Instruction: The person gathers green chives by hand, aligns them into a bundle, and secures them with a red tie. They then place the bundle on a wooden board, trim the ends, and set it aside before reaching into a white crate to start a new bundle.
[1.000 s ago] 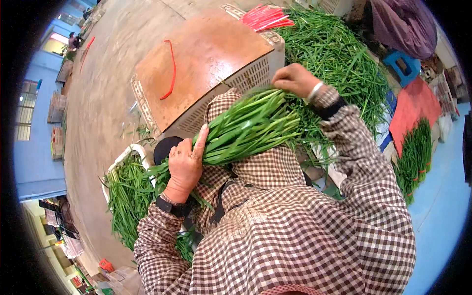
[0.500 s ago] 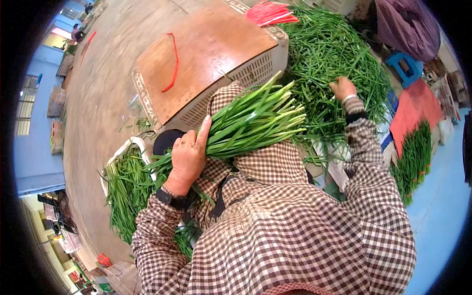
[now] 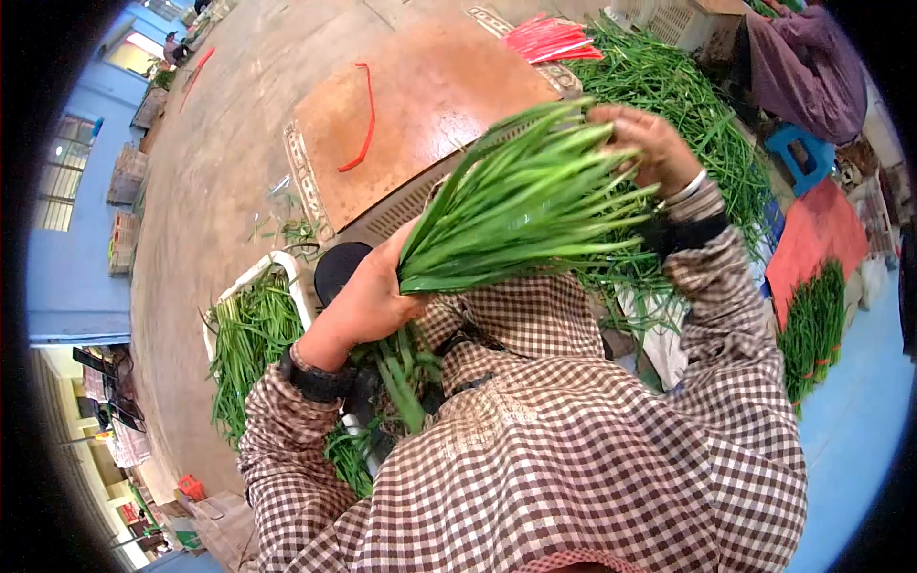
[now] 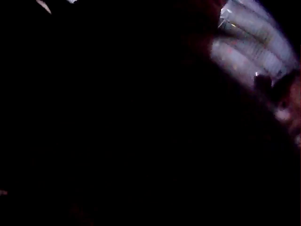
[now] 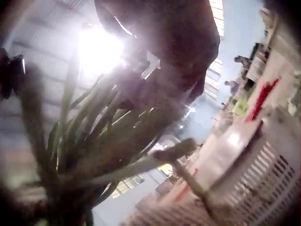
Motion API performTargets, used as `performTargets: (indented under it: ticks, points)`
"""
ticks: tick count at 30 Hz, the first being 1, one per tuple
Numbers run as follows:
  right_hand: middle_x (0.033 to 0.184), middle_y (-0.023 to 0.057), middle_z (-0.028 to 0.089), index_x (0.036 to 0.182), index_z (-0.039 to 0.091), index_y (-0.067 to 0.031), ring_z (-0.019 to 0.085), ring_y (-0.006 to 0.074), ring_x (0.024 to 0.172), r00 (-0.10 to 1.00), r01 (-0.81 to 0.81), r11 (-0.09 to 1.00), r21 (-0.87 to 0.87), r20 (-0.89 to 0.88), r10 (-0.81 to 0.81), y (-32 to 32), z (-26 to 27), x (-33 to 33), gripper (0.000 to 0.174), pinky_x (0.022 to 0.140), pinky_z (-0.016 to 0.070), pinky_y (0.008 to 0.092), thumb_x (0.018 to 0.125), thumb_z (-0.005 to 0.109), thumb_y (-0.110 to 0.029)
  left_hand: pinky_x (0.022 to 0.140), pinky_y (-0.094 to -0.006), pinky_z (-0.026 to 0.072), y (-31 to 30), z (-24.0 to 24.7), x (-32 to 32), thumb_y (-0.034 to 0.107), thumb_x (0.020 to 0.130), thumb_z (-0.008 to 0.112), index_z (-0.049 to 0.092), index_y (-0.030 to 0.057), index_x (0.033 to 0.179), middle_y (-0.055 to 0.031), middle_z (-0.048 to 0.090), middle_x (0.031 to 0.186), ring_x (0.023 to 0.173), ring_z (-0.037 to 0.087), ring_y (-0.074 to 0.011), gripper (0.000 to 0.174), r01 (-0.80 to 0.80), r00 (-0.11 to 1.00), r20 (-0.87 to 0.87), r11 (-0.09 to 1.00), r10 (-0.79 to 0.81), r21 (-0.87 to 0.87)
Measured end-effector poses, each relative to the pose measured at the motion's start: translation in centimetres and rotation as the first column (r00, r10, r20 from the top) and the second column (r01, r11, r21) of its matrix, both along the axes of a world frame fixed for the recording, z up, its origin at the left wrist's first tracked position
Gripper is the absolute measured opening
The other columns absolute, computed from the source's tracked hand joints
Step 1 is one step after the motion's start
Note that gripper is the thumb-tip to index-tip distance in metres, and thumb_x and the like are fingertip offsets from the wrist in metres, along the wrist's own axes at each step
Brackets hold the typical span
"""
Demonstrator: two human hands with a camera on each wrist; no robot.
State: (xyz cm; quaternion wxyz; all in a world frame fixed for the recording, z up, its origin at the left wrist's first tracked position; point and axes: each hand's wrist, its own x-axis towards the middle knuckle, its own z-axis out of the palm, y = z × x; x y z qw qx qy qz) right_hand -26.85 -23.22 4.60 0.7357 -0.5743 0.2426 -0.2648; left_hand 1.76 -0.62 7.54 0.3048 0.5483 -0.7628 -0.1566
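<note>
A bunch of long green stalks (image 3: 521, 205) lies across my left hand (image 3: 368, 296), which grips it at its left end above the checked lap. At the bunch's upper right end, my right hand (image 3: 654, 148) has bent fingers touching the stalk ends; whether they pinch a stalk is hidden. In the right wrist view the right hand (image 5: 164, 42) looms dark over blurred stalks (image 5: 108, 136). The left wrist view is almost wholly black.
Ahead stands a crate with a brown board (image 3: 411, 105), a red strip (image 3: 370, 119) and red strips bundled (image 3: 554, 40) on it. A heap of stalks (image 3: 688, 105) lies right, a white-rimmed container (image 3: 301, 286) left. Tied bunches (image 3: 812, 325) lie far right.
The right hand left the bunch, reached to the heap, and is now back at the bunch's end. The left hand has turned, and the bunch is raised and more tilted.
</note>
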Motion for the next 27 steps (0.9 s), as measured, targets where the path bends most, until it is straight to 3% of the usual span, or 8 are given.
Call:
performTargets:
  ticks: [3,5,6,11,14,20,25,27]
  points:
    - [0.112,0.0139,0.057,0.124,0.046,0.0013,0.063,0.0214,0.091,0.963,-0.158,0.97,-0.183,0.19,0.192,-2.4,4.3,-1.3,0.042,0.07,0.0538,0.0262,0.089,0.052,-0.021,0.051,-0.0217,0.041,0.8,2.5,-0.7,-0.005,0.072,0.061,0.05,-0.0012,0.112,-0.0081,0.056,0.078,0.056,0.049,-0.0109,0.041,0.435,0.573,-0.725,0.608,0.381,0.664]
    - [0.111,0.0161,0.058,0.128,0.041,0.0024,0.063,0.0201,0.092,0.996,-0.092,0.848,-0.523,-0.06,0.072,-4.6,4.9,-2.3,0.044,0.066,0.0527,0.0229,0.092,0.049,-0.023,0.047,-0.0219,0.0355,2.0,-0.4,-0.4,0.003,0.074,0.061,0.051,-0.0038,0.105,-0.0068,0.053,0.072,0.051,0.045,-0.0091,0.033,0.555,0.421,-0.776,0.543,0.469,0.63]
    - [0.107,0.0156,0.06,0.128,0.042,0.0013,0.063,0.0194,0.09,0.993,-0.087,0.989,-0.117,0.064,0.095,-3.5,6.2,-2.2,0.042,0.064,0.0516,0.0216,0.093,0.048,-0.023,0.043,-0.022,0.0301,2.3,-0.8,-0.7,0.011,0.075,0.062,0.052,-0.0064,0.097,-0.0054,0.051,0.067,0.046,0.041,-0.0073,0.03,0.665,0.264,-0.783,0.481,0.564,0.571]
    - [0.1,0.0148,0.063,0.12,0.047,0.0029,0.065,0.0184,0.083,0.966,0.096,0.995,0.012,-0.241,-0.091,-1.5,-1.0,-3.9,0.038,0.062,0.0527,0.0229,0.093,0.049,-0.023,0.057,-0.0207,0.0299,7.8,-15.1,-0.2,0.025,0.09,0.05,0.038,-0.0087,0.122,-0.012,0.051,0.086,0.056,0.033,-0.0055,0.048,0.668,-0.403,-0.853,0.744,0.331,-0.027]
    - [0.098,0.0144,0.064,0.115,0.05,0.0047,0.066,0.0197,0.082,0.961,0.1,0.982,0.158,-0.27,-0.054,0.7,-5.6,-5.4,0.036,0.06,0.0543,0.0236,0.093,0.05,-0.023,0.057,-0.02,0.029,4.9,-13.1,-0.2,0.022,0.09,0.048,0.037,-0.0117,0.118,-0.0112,0.05,0.087,0.058,0.034,-0.005,0.045,0.926,-0.353,-0.768,0.318,0.534,-0.204]
    - [0.115,0.0229,0.054,0.124,0.04,0.0042,0.062,0.0284,0.095,0.991,0.068,0.857,0.511,0.062,-0.116,5.8,-11.1,0.1,0.056,0.079,0.0537,0.0374,0.089,0.055,-0.036,0.055,-0.0214,0.037,5.7,-10.6,-1.4,0.01,0.078,0.054,0.031,-0.0093,0.123,-0.0167,0.044,0.1,0.064,0.043,-0.0101,0.055,0.808,-0.303,-0.709,0.566,0.637,0.164]
    - [0.087,0.0065,0.062,0.1,0.056,0.0,0.061,0.0156,0.076,0.976,0.141,0.849,0.509,0.071,-0.205,4.0,-10.3,8.2,0.024,0.071,0.053,0.0338,0.086,0.061,-0.019,0.06,-0.0235,0.0408,6.0,-9.5,-1.5,0.008,0.077,0.055,0.025,-0.004,0.132,-0.0206,0.043,0.117,0.073,0.045,-0.0134,0.063,0.734,-0.215,-0.722,0.597,0.657,0.324]
    - [0.083,0.0035,0.061,0.093,0.058,-0.0005,0.06,0.0146,0.075,0.944,0.242,0.862,0.445,0.096,-0.315,4.3,-9.1,9.7,0.016,0.069,0.051,0.0296,0.083,0.064,-0.012,0.056,-0.0228,0.0366,6.0,-10.0,-1.3,0.013,0.082,0.053,0.033,-0.0133,0.124,-0.0118,0.054,0.086,0.065,0.043,-0.0112,0.054,0.771,-0.192,-0.793,0.589,0.578,0.242]
